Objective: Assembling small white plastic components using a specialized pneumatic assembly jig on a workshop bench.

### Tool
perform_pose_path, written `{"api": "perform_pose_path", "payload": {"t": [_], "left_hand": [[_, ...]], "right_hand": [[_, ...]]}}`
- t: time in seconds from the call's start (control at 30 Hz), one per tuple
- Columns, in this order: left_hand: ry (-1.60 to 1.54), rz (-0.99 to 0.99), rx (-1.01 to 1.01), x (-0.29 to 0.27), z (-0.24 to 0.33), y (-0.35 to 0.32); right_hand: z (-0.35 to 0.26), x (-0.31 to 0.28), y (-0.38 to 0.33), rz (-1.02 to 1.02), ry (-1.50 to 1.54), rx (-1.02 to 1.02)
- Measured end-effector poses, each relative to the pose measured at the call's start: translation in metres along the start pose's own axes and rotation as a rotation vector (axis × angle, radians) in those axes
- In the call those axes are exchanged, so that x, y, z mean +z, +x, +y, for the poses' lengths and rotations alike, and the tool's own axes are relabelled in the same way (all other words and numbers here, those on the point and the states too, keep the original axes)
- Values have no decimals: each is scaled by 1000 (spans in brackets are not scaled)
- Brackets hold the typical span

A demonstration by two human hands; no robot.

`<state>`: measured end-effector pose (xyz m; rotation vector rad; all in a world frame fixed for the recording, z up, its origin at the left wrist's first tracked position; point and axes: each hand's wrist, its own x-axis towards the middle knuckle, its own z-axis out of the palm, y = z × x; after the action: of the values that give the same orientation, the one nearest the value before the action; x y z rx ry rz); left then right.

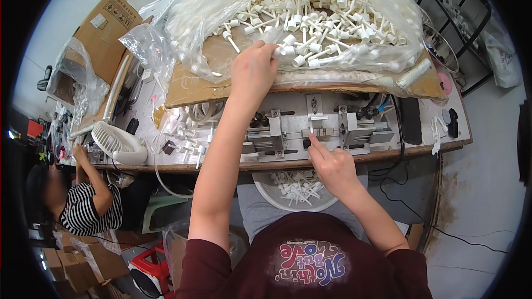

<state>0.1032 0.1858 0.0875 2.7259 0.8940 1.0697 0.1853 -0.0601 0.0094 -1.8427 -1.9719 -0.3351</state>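
My left hand (255,69) reaches to the near edge of a heap of white plastic pieces (310,16), each a thin stem with a wider cap. Its fingers are closed at a white capped piece (286,51); the fingertips are partly hidden. Down at the bench, my right hand (335,169) has its index finger stretched to the middle of a metal fixture (316,132), the other fingers curled. What it pinches there, if anything, is too small to make out. A small white piece (318,118) lies in the fixture just beyond that fingertip.
Clear plastic sheeting surrounds the heap on a cardboard sheet (191,86). Metal clamp blocks (354,127) flank the fixture. A white basin (263,194) of similar pieces rests at my lap. To the left are a white fan (116,141) and a seated person (91,207). Cables hang at right.
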Motion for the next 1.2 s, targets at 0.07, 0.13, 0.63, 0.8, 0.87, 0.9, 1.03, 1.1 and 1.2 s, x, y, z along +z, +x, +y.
{"api": "perform_pose_path", "payload": {"t": [0.07,0.13,0.63,0.8,0.87,0.9,1.03,1.1,1.2], "left_hand": [[-74,65,7,-14,5,-7],[-154,56,89,-32,15,-18],[-239,26,586,-64,53,-110],[-251,91,456,-67,45,-121],[-317,80,371,-63,46,-128],[-357,72,313,-61,48,-133],[-404,37,201,-60,53,-142],[-382,51,215,-59,53,-143],[-359,61,221,-57,54,-144]], "right_hand": [[0,0,-1,-15,11,18],[3,-4,0,25,265,90],[9,-55,-12,38,1666,537],[8,-35,-18,134,823,298],[9,-24,-17,220,655,171],[7,-24,-16,229,640,155],[9,-16,-16,193,462,88],[9,-12,-18,115,314,66],[3,-7,-16,27,113,30]]}}
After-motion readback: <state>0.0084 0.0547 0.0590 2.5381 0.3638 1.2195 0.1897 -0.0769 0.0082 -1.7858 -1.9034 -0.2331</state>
